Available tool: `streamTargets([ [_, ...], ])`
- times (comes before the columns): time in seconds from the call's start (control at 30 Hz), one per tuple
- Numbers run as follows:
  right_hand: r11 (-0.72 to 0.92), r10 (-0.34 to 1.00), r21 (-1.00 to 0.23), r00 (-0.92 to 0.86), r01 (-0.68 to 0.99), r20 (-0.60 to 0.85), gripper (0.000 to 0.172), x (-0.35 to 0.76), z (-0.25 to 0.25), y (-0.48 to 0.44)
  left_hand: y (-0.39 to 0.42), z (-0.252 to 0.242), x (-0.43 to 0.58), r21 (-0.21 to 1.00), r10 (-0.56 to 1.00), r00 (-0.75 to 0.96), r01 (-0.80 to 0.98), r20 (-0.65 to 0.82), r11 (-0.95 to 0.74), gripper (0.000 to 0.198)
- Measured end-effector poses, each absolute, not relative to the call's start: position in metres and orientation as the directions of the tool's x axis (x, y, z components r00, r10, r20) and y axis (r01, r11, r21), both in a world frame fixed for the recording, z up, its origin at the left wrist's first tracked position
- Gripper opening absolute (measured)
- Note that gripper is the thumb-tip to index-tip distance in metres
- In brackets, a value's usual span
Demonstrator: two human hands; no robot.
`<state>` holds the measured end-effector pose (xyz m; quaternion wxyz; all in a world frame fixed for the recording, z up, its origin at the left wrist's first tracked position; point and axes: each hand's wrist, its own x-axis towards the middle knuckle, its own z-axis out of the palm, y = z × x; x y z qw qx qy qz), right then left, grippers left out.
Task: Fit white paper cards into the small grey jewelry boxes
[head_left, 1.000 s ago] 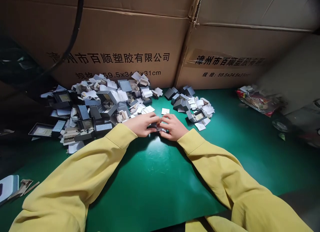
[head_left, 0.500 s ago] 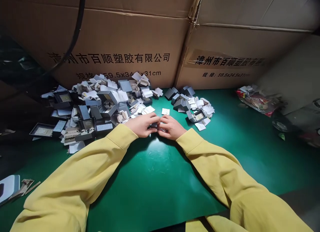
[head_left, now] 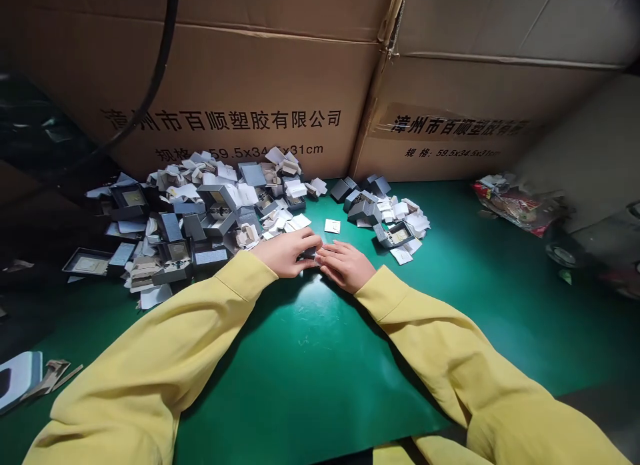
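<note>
Under inspection at the centre of the frame: a small dark box, mostly hidden by fingers, between left hand and right hand. Contact of box with table: cannot be told.

Left hand: nearly closed, fingers over and thumb under, with hold of the box. Right hand: fingers bent and bunched against the right end of the box; grip or mere touch, cannot be told.

Step in hand, as judged: close two-handed fingerwork on the box, exact operation hidden. Called for at the next move, as judged: steady left grip, fine control of the right fingertips.

Surface: green, glossy, with a bright patch of glare below the hands. Just above the right hand, flat on the table, a white card. At left of frame, a large heap of grey boxes and white paper, some boxes open; right of centre, a smaller heap of the same sort.

Room: two printed cartons side by side across the top, black cable at upper left, plastic bag at right. Lighting uneven, edges dark.
</note>
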<state>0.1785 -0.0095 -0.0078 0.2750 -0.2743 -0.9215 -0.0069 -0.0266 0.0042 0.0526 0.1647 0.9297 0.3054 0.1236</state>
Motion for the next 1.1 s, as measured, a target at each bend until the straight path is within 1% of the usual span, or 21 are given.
streamTargets([
  [0.1, 0.830, 0.537, -0.141, -0.707, 0.539, 0.461, 0.028, 0.180, -0.009, -0.016, 0.004, 0.053, -0.026, 0.387, 0.606, 0.783, 0.519, 0.142, -0.762, 0.021],
  [0.17, 0.814, 0.571, -0.184, -0.701, 0.551, 0.427, 0.030, 0.181, -0.010, -0.019, 0.004, 0.051, -0.026, 0.389, 0.603, 0.782, 0.512, 0.158, -0.766, 0.021],
  [0.2, 0.803, 0.592, -0.229, -0.690, 0.551, 0.416, 0.030, 0.182, -0.010, -0.019, 0.003, 0.049, -0.026, 0.386, 0.601, 0.781, 0.508, 0.170, -0.770, 0.021],
  [0.23, 0.791, 0.612, -0.293, -0.676, 0.538, 0.411, 0.030, 0.182, -0.010, -0.019, 0.003, 0.046, -0.026, 0.379, 0.599, 0.779, 0.505, 0.186, -0.775, 0.020],
  [0.3, 0.736, 0.670, -0.477, -0.618, 0.480, 0.412, 0.029, 0.184, -0.010, -0.016, 0.000, 0.038, -0.026, 0.361, 0.605, 0.757, 0.508, 0.246, -0.782, 0.021],
  [0.33, 0.685, 0.715, -0.581, -0.562, 0.440, 0.416, 0.029, 0.186, -0.010, -0.013, -0.001, 0.032, -0.026, 0.353, 0.614, 0.734, 0.514, 0.290, -0.782, 0.022],
  [0.4, 0.535, 0.829, -0.767, -0.394, 0.355, 0.396, 0.033, 0.188, -0.011, -0.007, -0.003, 0.021, -0.025, 0.340, 0.633, 0.674, 0.534, 0.381, -0.774, 0.023],
  [0.43, 0.453, 0.881, -0.834, -0.300, 0.315, 0.365, 0.037, 0.189, -0.011, -0.003, -0.003, 0.016, -0.025, 0.332, 0.638, 0.647, 0.545, 0.417, -0.770, 0.023],
  [0.5, 0.321, 0.945, -0.908, -0.157, 0.269, 0.288, 0.045, 0.189, -0.013, 0.001, -0.004, 0.009, -0.023, 0.309, 0.637, 0.605, 0.562, 0.478, -0.767, 0.022],
  [0.57, 0.256, 0.966, -0.923, -0.117, 0.286, 0.231, 0.048, 0.188, -0.014, 0.003, -0.003, 0.005, -0.022, 0.284, 0.626, 0.574, 0.575, 0.529, -0.767, 0.020],
  [0.63, 0.241, 0.969, -0.909, -0.133, 0.340, 0.207, 0.044, 0.187, -0.013, 0.002, -0.001, 0.004, -0.021, 0.257, 0.613, 0.553, 0.588, 0.565, -0.767, 0.019],
  [0.73, 0.232, 0.968, -0.898, -0.182, 0.374, 0.174, 0.040, 0.185, -0.009, -0.002, 0.001, 0.002, -0.022, 0.204, 0.588, 0.554, 0.602, 0.590, -0.772, 0.020],
  [0.83, 0.202, 0.974, -0.900, -0.177, 0.387, 0.143, 0.038, 0.183, -0.006, -0.004, 0.002, 0.000, -0.022, 0.164, 0.553, 0.578, 0.588, 0.601, -0.792, 0.022],
  [1.0, 0.181, 0.983, -0.879, -0.120, 0.441, 0.142, 0.031, 0.182, -0.003, -0.002, 0.001, -0.002, -0.022, 0.173, 0.560, 0.590, 0.583, 0.581, -0.794, 0.023],
  [1.1, 0.176, 0.980, -0.891, -0.157, 0.418, 0.120, 0.031, 0.185, -0.003, 0.000, 0.000, -0.001, -0.022, 0.180, 0.573, 0.584, 0.593, 0.575, -0.785, 0.024],
])
